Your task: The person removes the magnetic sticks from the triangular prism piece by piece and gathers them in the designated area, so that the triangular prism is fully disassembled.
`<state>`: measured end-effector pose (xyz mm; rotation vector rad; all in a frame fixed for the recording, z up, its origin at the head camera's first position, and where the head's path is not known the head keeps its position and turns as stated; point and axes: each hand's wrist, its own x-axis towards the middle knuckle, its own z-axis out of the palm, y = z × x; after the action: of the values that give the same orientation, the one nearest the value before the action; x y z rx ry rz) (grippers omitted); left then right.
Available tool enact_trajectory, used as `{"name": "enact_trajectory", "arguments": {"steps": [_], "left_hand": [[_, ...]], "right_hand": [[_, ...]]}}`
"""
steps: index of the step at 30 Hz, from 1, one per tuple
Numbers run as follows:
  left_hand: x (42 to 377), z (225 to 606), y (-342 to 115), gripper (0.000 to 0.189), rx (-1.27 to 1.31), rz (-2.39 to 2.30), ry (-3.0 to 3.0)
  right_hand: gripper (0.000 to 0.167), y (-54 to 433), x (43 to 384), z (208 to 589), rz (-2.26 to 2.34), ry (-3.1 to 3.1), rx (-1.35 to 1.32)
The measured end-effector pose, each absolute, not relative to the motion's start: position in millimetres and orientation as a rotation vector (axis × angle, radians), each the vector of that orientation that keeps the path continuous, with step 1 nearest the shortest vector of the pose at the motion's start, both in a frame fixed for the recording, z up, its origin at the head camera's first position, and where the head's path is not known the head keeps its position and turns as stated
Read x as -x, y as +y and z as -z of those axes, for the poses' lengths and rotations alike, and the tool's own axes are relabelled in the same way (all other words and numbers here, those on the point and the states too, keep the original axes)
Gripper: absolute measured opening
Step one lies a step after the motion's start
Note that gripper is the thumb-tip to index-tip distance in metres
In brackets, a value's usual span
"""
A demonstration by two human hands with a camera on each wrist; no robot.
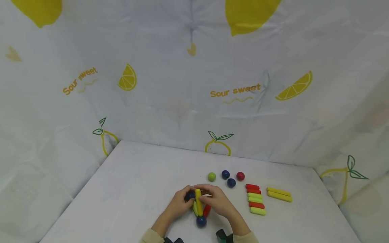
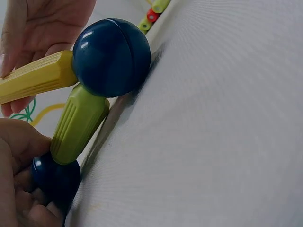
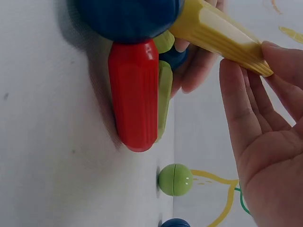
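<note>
My right hand [image 1: 218, 199] pinches the free end of a yellow rod [image 3: 222, 35] between thumb and fingers. The rod slants up from a blue ball [image 1: 201, 221] on the table. A red rod [image 3: 134, 97] and a light-green rod [image 2: 79, 125] also meet this ball, lower down. My left hand [image 1: 178, 203] curls round a second blue ball [image 2: 56, 177] at the green rod's other end, its thumb against that joint. Behind the red rod, another light-green rod [image 3: 164, 99] shows in the right wrist view; its ends are partly hidden.
Beyond my hands lie a green ball [image 1: 211, 176], two blue balls [image 1: 231, 183] and a red ball [image 1: 240, 176]. To the right are a column of red and light-green rods [image 1: 255, 199] and two yellow rods [image 1: 279, 194]. A lemon-print curtain [image 1: 170, 111] surrounds the white table [image 1: 133, 182].
</note>
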<state>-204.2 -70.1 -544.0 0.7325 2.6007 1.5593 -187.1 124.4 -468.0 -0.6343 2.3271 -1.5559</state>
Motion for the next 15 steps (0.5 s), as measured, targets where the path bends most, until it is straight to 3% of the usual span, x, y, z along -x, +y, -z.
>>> {"name": "enact_trajectory", "arguments": {"steps": [15], "left_hand": [[204.0,542.0,-68.0,0.028,-0.735,-1.536,2.611]], "right_hand": [[0.035,128.1,179.1,473.4,1.69,2.465,0.454]]}}
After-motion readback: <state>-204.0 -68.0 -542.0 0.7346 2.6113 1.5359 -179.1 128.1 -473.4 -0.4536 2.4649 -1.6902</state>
